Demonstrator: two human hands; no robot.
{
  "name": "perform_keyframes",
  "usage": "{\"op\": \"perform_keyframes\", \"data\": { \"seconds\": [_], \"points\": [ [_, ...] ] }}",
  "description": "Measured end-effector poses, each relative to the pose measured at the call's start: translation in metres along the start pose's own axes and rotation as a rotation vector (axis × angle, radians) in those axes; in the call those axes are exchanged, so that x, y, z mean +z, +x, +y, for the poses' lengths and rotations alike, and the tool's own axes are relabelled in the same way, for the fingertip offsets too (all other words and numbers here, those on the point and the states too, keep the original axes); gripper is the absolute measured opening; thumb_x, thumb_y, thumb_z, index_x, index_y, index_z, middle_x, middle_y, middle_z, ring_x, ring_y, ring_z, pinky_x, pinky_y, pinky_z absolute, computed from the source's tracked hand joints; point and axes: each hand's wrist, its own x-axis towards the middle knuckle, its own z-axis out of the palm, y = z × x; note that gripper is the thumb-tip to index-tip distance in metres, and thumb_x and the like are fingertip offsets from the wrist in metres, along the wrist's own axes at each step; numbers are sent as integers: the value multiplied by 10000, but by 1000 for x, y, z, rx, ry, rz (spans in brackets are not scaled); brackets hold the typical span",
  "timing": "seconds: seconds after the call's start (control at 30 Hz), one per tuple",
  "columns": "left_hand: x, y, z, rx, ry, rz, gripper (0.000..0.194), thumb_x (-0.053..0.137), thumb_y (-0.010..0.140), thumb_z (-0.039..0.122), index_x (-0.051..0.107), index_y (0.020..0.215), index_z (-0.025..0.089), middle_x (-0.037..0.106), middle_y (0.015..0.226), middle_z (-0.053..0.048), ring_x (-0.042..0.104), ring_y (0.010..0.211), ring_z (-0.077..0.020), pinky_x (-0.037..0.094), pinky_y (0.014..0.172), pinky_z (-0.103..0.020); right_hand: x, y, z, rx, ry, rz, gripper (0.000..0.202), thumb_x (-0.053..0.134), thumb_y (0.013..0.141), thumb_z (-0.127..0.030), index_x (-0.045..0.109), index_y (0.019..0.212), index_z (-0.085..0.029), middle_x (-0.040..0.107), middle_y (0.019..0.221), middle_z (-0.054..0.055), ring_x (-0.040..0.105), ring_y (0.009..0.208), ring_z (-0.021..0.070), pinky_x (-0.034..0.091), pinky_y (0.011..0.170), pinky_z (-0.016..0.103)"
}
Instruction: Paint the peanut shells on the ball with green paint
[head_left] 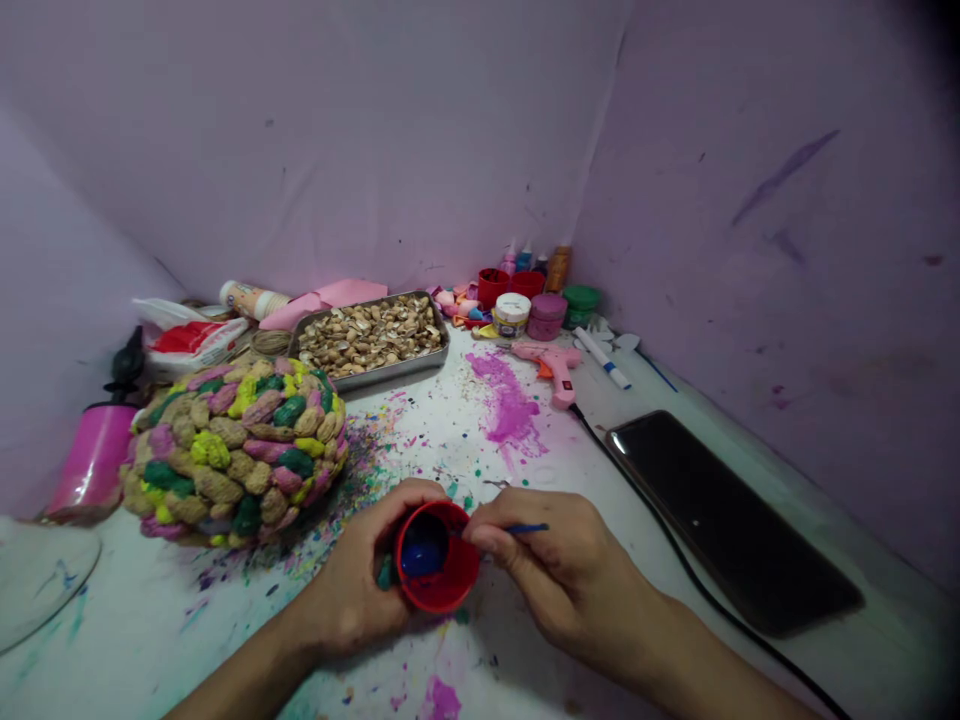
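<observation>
My left hand (pixel 361 575) is wrapped round a red cup (pixel 457 580), tilted so that its inside shows. Dark blue paint (pixel 424 550) lies in the bottom of the cup. In my right hand (pixel 544 550) a thin blue brush (pixel 529 527) is pinched between thumb and fingers, its front end reaching in over the cup's rim; the tip is hard to make out. Left of my hands rests a round object covered in peanut shells (pixel 240 450), some painted green, yellow and pink and others bare.
Behind stand a metal tray (pixel 397 372) of shells, paint jars (pixel 546 315) and more red cups (pixel 493 287). A pink glue gun (pixel 551 365) and a black phone (pixel 731 520) lie right, a cable between. A pink pump bottle (pixel 94 455) stands left on the paint-stained table (pixel 420 420).
</observation>
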Motion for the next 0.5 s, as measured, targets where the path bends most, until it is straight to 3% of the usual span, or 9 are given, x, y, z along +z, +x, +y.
{"op": "perform_keyframes", "data": {
  "seconds": [0.13,0.27,0.37,0.5],
  "points": [
    [-2,1,8,-2,-12,-13,482,753,646,288,550,1080,234,630,1080,-46,608,988,-233,512,832,-328,0,0,-2,60,93,-6,293,454,910,-203,682,732,-161,690,661,42,620,584,122,480,545,218],
    [-4,1,13,4,-79,-6,496,752,622,237,557,1078,225,622,1086,-47,597,999,-233,496,852,-339,-2,0,2,310,316,233,343,517,893,-338,673,650,-153,641,591,29,572,487,107,458,446,207],
    [-2,0,8,19,-121,27,537,762,610,232,552,1104,238,619,1098,-38,593,998,-229,492,842,-325,-4,0,9,503,596,410,312,643,799,-439,684,687,-151,636,564,17,566,457,108,482,430,212],
    [0,-1,5,12,-137,49,543,753,624,222,541,1124,238,617,1095,-38,590,984,-225,487,837,-323,-6,-1,17,593,781,490,334,731,705,-479,684,687,-149,631,531,9,559,446,97,486,436,198]
  ]
}}
